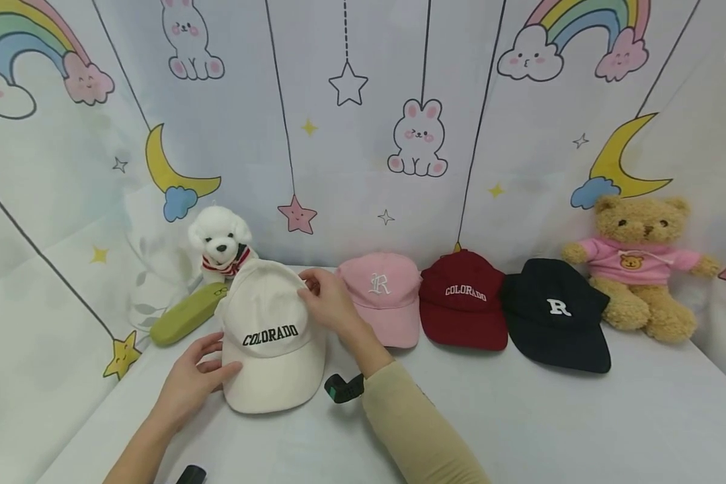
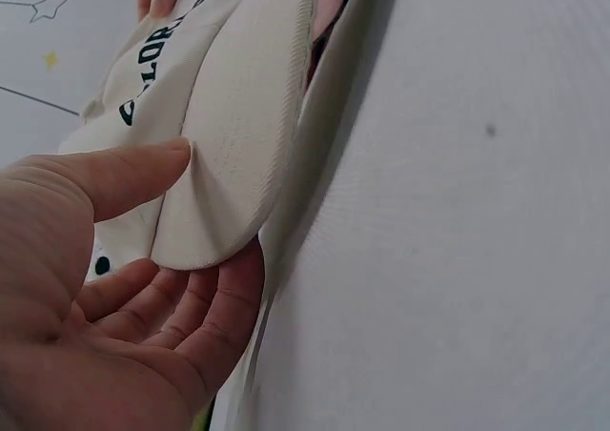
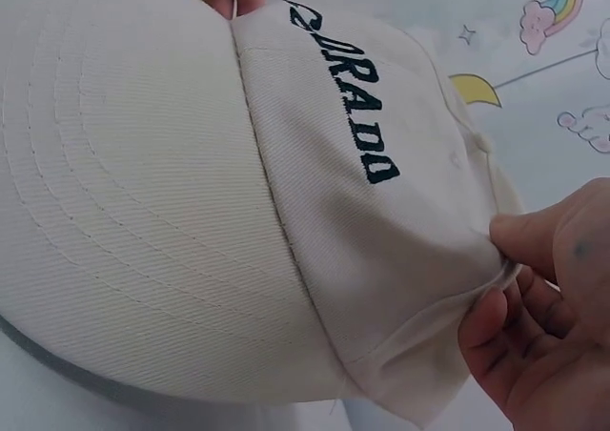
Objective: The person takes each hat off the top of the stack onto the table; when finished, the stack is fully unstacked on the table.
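Note:
A cream baseball cap [image 1: 275,376] with COLORADO in dark letters stands at the left of the table, its brim toward me. My left hand [image 1: 189,380] holds the brim's left side; in the left wrist view the thumb lies on top and the fingers are underneath. With thumb and fingers, my right hand [image 1: 334,302] pinches the fabric at the right of the crown, which the right wrist view shows puckered there. Behind the cream cap sit a white plush dog [image 1: 220,238] and a green, elongated case [image 1: 184,317], both partly hidden by it.
To the right stand a pink cap [image 1: 380,292], a dark red cap [image 1: 462,312] and a black cap [image 1: 553,316] in a row. A teddy bear [image 1: 644,269] in a pink top sits at the far right. Behind hangs a patterned curtain [image 1: 363,168].

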### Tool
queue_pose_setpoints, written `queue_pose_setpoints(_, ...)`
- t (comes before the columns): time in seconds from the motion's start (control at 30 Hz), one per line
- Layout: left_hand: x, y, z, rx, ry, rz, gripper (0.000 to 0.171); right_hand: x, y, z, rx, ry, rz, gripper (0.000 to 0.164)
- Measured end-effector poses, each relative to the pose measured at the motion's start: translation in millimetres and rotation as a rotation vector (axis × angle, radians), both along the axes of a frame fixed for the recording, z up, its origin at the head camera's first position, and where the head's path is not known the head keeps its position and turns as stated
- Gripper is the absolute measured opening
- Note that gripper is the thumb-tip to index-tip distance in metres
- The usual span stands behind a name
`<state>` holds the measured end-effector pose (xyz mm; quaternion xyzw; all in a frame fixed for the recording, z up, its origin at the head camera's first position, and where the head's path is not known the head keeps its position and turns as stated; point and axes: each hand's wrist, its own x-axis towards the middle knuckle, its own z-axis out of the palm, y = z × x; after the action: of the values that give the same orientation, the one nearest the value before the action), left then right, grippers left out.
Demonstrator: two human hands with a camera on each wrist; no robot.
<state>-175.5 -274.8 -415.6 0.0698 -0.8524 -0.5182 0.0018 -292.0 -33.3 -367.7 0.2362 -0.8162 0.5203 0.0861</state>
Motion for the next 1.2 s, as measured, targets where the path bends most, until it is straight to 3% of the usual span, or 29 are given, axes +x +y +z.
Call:
queue_pose_setpoints(0.27,-1.3,1.2,1.3,-0.005,-0.02,-0.016,0.091,1.7,3.4,5.2,-0.013,-0.07,-0.02,0.024)
queue_pose_setpoints(0.57,-2.6,4.2,3.8,0.019,-0.042,-0.017,0.092,-0.7,6.3,8.6,0.016,-0.04,0.0,0.026)
queue_pose_setpoints(0.8,-6.5,5.8,10.1,-0.001,-0.019,-0.012,0.089,-4.4,8.5,9.8,0.029,-0.058,0.012,0.031)
queue_pose_setpoints(1.2,-21.9,7.0,12.8,-0.064,-0.006,-0.044,0.089,-13.2,11.4,10.9,0.083,-0.083,0.006,0.035)
